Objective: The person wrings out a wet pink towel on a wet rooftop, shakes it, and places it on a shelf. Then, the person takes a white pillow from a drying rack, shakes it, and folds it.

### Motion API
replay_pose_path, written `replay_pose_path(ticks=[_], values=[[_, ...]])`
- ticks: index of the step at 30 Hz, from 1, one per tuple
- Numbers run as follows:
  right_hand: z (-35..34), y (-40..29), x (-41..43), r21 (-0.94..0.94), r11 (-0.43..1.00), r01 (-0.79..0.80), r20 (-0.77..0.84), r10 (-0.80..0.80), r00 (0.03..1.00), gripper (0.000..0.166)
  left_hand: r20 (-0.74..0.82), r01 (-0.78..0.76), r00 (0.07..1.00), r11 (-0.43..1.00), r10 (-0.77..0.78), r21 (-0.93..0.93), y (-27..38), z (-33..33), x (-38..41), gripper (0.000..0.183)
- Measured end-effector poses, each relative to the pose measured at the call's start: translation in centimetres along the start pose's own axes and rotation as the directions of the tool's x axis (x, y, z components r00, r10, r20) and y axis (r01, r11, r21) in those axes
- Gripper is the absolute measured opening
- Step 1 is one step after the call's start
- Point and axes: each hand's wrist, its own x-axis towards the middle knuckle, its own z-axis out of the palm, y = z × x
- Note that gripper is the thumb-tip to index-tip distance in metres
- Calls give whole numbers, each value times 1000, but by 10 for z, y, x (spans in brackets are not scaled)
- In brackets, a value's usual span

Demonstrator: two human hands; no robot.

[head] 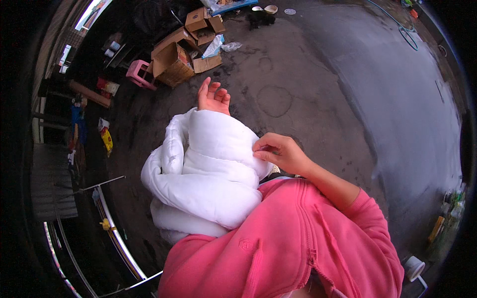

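A thick white quilted, padded piece [220, 160] is bundled around my left forearm, hiding the arm from the pink sleeve almost to the wrist. Out of its far end comes my left hand [214, 98], palm partly up, fingers loosely curled and apart, with nothing in it. At the right side of the bundle, my right hand [281, 151] pinches the white fabric between thumb and fingers. A loose fold of the padding loops out on the left. The front of my pink zip jacket [275, 242] touches the bundle's near side.
Cardboard boxes [173, 63] stand open beyond my left hand, beside a pink plastic stool [141, 74]. A metal rack [119, 238] is at the lower left. Dark concrete floor [320, 104] looks wet at the right. A small black animal [259, 19] is near bowls [271, 9].
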Motion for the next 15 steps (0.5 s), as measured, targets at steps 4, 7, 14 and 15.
replay_pose_path(ticks=[4,7,14,15], values=[[-5,-1,0,133,983,-125,16,124,992,9,-22,3,1000,1000,-3,-16,0,9,-3,29],[-18,4,3,362,914,-183,-99,232,968,10,-39,-14,999,999,13,-29,6,9,-7,29],[-4,-10,27,172,985,-15,-74,29,997,14,-27,7,1000,1000,-7,-12,1,8,-7,29],[0,-13,30,35,999,22,-65,-19,998,13,-16,5,1000,1000,-5,-14,0,8,-8,29]])
